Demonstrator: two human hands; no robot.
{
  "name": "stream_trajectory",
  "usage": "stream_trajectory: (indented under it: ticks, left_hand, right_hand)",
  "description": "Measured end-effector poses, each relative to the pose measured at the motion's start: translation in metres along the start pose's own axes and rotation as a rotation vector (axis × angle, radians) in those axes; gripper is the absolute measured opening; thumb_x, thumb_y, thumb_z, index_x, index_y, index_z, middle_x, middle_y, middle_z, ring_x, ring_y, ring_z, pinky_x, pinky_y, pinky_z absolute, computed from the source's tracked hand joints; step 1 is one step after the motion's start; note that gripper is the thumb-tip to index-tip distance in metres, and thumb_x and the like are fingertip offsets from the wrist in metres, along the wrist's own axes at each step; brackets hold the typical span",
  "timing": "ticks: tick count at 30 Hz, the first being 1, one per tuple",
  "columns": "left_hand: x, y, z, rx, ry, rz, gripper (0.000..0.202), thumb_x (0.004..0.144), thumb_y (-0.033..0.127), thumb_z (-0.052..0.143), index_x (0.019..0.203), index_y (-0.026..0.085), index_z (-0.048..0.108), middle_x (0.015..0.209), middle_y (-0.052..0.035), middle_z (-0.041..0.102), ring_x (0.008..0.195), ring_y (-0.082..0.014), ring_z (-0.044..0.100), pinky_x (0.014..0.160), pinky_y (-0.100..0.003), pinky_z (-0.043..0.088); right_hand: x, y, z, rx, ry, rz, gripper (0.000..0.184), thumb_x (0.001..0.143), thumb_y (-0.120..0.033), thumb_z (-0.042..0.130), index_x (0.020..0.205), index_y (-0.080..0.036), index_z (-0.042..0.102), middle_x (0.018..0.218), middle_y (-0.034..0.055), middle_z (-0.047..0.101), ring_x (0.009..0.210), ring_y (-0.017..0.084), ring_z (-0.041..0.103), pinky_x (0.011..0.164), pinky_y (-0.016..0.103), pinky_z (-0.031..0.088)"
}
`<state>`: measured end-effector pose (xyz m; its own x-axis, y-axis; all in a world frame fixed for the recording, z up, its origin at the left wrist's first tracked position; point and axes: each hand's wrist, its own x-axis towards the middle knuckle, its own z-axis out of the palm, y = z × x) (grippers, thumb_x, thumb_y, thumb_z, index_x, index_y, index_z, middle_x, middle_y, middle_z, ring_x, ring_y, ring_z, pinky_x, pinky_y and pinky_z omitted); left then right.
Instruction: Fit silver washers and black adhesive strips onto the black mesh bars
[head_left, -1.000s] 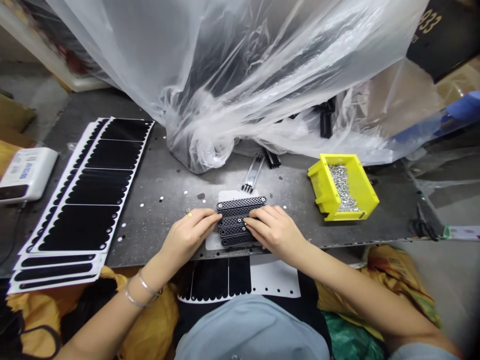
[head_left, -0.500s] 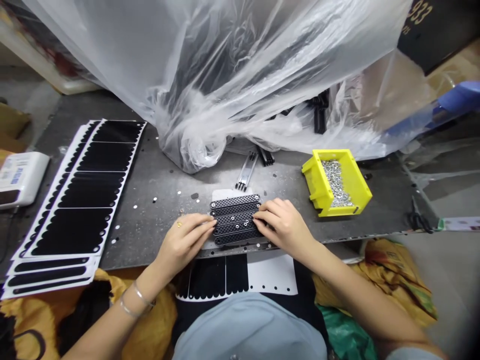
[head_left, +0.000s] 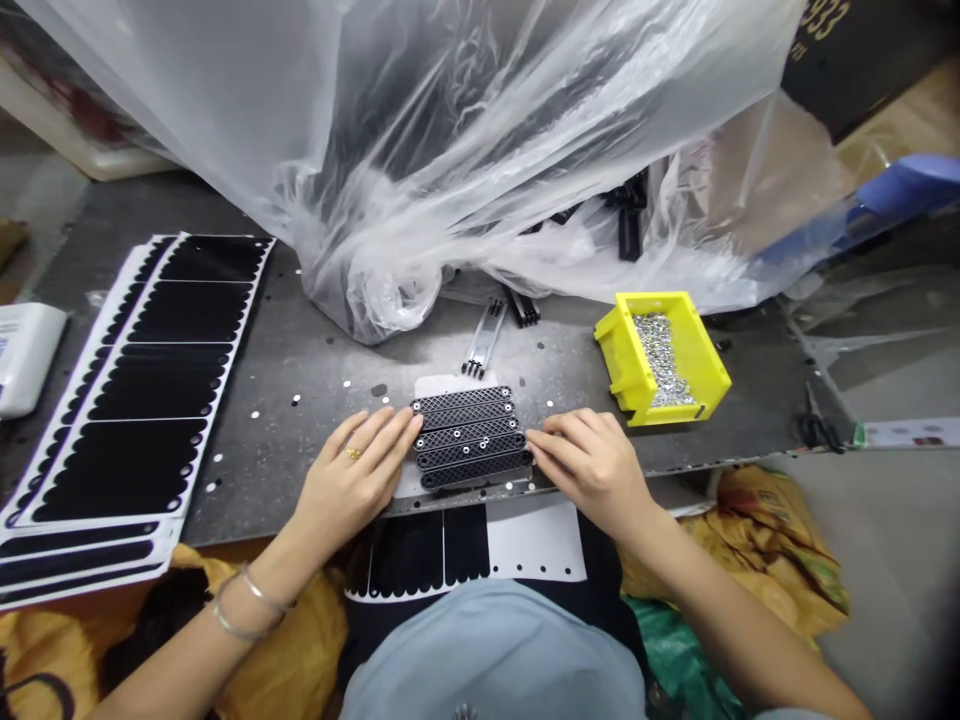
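Right hand (head_left: 592, 465) has moved off the middle of the row of black strips (head_left: 469, 438) compared with a second ago, and now it's out at their right ends. Left hand (head_left: 352, 465) has loosened from its earlier pinch too: its fingers are slightly apart, tips resting at the strips' left ends. Right thumb and forefinger are close together, but I can't tell if anything's between them. The view itself has drifted, so the whole scene sits further left in the frame.

As for the strips: lower centre of the frame, side by side on a pale flat plate (head_left: 429, 386). They look like plastic, long with rounded ends and a crisscross lattice texture. Little shiny rings sit at the ends, plus a few scattered around the middle.

Right of centre there's a glossy yellow bin (head_left: 703, 355) full of small silvery metal bits (head_left: 661, 360). Crinkly see-through plastic sheeting (head_left: 450, 150) fills the top of the frame, and scallop-edged black sheets (head_left: 161, 380) with white borders are stacked at left on the scuffed grey surface (head_left: 315, 350).
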<state>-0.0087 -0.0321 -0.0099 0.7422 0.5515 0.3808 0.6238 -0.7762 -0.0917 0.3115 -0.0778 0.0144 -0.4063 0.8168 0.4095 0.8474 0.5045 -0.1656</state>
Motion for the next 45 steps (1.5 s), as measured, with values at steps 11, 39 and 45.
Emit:
stream_trajectory:
  ticks: [11,39,45]
  left_hand:
    - [0.001,0.012,-0.007,0.025,-0.034,-0.041,0.064,0.096,0.012,0.058,0.158,0.016,0.042,0.138,-0.011,0.07,0.124,-0.028,0.067,0.117,-0.046,0.04]
    - [-0.001,0.006,-0.003,-0.086,0.022,0.033,0.062,0.096,0.013,0.06,0.156,0.018,0.046,0.138,-0.0065,0.07,0.121,-0.0236,0.068,0.113,-0.04,0.042]
    - [0.0,0.006,-0.006,-0.142,0.012,0.01,0.056,0.095,0.012,0.059,0.15,0.018,0.051,0.138,-0.007,0.07,0.12,-0.024,0.068,0.112,-0.042,0.043]
  right_hand:
    - [-0.004,0.001,0.006,-0.141,-0.028,-0.287,0.021,0.099,-0.017,0.062,0.116,-0.009,0.072,0.101,0.0099,0.077,0.086,0.019,0.064,0.074,0.035,0.045]
    - [-0.026,-0.014,0.022,-0.178,0.028,-0.152,0.036,0.099,-0.024,0.066,0.133,-0.013,0.065,0.13,0.0106,0.074,0.105,0.022,0.065,0.093,0.036,0.044]
    - [-0.023,-0.008,0.022,-0.037,0.05,-0.119,0.03,0.099,-0.026,0.068,0.127,-0.016,0.067,0.123,0.0107,0.076,0.105,0.022,0.067,0.09,0.036,0.047]
